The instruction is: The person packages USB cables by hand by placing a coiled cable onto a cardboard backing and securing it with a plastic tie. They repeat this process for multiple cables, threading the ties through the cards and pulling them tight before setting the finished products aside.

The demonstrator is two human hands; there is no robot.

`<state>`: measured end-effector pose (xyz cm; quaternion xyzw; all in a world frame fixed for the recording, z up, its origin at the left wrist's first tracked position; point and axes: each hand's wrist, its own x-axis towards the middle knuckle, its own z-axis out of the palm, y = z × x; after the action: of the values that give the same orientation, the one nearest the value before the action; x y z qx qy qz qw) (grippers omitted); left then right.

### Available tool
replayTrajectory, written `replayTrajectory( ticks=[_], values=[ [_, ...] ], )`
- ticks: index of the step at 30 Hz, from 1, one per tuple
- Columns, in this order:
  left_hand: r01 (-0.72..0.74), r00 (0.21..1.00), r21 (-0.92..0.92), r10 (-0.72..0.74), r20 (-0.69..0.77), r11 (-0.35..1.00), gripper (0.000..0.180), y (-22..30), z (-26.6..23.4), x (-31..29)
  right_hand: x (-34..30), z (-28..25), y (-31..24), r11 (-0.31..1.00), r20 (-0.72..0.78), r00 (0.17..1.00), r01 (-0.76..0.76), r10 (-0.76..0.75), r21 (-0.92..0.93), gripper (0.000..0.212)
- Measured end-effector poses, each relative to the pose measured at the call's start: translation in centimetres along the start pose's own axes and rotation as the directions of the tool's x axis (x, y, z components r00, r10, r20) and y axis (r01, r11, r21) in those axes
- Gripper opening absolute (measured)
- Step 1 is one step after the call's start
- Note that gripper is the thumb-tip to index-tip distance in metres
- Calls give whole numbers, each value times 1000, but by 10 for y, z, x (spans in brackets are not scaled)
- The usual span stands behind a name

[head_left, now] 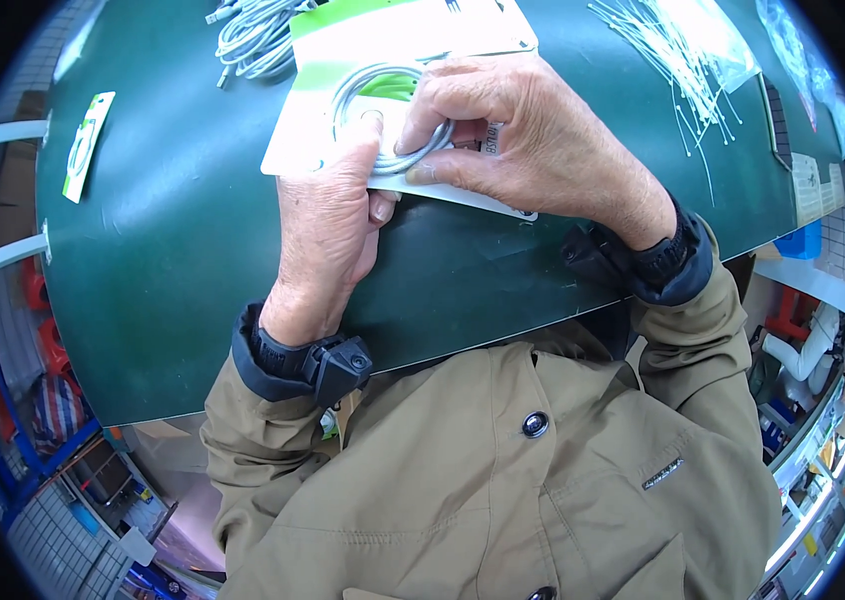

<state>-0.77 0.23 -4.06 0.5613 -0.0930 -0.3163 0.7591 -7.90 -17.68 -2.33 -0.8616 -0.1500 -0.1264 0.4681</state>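
Your left hand (328,225) and right hand (518,135) both pinch the coiled grey cable (383,120) onto its white-green backing card (393,70) (mid-table, far edge); coil seated, fastening seemingly remains, loose cables (258,35) wait.

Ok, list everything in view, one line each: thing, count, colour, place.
Table: one, dark green, fills the upper view.
Backing card: one, white and green, top centre, under both hands.
Coiled cable: one, light grey, on the card, pinched by the fingers.
Loose cables: a bundle, grey, top edge, left of the card.
Small card: one, white and green, far left.
Thin ties: a scattered heap, white, upper right.
Jacket: one, tan, bottom.
Left hand: on the card's near edge.
Right hand: on the coil.
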Motion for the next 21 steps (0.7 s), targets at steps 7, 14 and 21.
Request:
replayTrajectory(
  ticks=[7,14,21],
  values=[
    [-26,998,13,26,-52,1000,25,-5,-1,-3,2,0,-5,977,-109,975,185,-196,-107,22],
    [-76,992,-28,72,-108,997,31,-1,-9,-8,-12,-44,-4,970,-328,942,-6,-76,-242,26],
    [-57,983,-4,56,-176,998,34,6,-1,-5,-59,-121,42,431,-522,809,-586,269,-686,30]
  ],
)
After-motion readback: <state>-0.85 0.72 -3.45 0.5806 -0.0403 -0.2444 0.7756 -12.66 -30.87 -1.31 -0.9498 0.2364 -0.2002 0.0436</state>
